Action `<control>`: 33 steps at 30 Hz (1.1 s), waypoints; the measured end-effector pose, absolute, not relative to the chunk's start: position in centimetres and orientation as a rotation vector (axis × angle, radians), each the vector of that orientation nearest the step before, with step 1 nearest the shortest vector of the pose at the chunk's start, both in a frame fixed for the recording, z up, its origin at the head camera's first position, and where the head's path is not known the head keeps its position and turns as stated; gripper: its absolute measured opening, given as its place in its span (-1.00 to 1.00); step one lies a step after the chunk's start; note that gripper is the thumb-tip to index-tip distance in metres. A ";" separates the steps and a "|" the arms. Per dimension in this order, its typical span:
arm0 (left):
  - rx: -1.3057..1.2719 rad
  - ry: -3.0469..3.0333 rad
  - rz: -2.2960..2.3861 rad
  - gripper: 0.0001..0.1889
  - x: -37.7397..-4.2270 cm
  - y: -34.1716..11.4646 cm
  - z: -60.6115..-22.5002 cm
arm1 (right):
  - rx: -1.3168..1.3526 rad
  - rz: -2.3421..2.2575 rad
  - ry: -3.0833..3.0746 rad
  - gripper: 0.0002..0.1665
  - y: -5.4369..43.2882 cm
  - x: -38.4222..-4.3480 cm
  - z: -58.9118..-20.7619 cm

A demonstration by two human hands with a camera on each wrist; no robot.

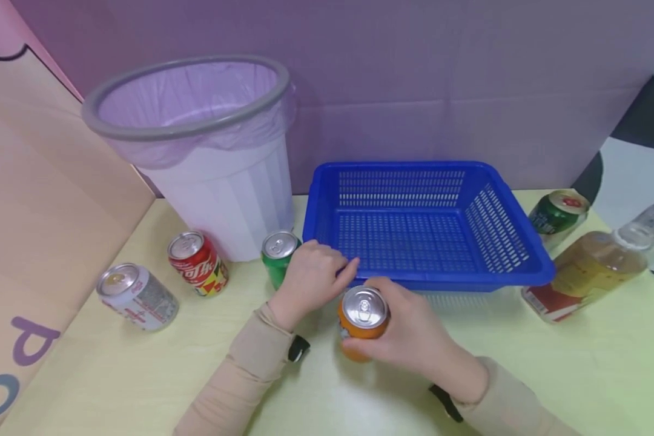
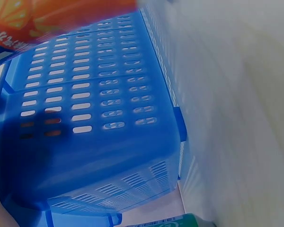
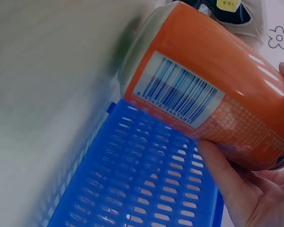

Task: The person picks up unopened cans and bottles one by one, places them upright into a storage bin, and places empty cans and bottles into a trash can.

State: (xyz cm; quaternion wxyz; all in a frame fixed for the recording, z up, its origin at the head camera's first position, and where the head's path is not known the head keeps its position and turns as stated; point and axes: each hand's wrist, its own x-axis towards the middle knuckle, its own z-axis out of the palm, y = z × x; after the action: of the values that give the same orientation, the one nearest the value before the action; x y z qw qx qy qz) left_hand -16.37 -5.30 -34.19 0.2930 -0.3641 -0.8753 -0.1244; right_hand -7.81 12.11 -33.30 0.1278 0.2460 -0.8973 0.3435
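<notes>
My right hand [image 1: 409, 327] holds an orange soda can [image 1: 362, 327] upright, fingers and thumb around its side, in front of the blue plastic basket [image 1: 414, 280]. Its barcode side faces the right wrist camera, close to the basket wall [image 3: 146, 189]. Over the basket's front left corner, my left hand [image 1: 313, 278] grips the rim; skin tones show through the slots there in the left wrist view. Most of the left fingers are hidden. Just left of that hand stands a green can [image 1: 279, 257], partly covered by it.
A white bin [image 1: 234, 188] with a grey rim and clear liner stands behind left. A red can [image 1: 198, 266] and a white can [image 1: 138, 297] stand at the left. At right are a dark green can [image 1: 557, 215] and a large bottle [image 1: 588, 272] of yellowish liquid.
</notes>
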 end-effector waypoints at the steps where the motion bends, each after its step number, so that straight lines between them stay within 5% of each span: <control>1: -0.970 -2.334 -0.333 -0.53 -16.4 -5.3 -34.2 | 0.708 0.999 -2.611 -0.17 12.2 -7.8 -33.2; 33: -0.980 -2.354 -0.351 -0.52 -16.4 -5.3 -34.1 | 0.545 0.944 -2.421 -0.22 16.6 -7.8 -28.3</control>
State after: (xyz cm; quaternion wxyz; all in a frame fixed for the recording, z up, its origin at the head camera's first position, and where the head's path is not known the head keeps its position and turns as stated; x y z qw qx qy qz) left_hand -16.38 -5.32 -34.07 0.2799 -0.3655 -0.8780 -0.1309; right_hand -7.82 16.60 -28.29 0.2410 0.1991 -0.8850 0.3449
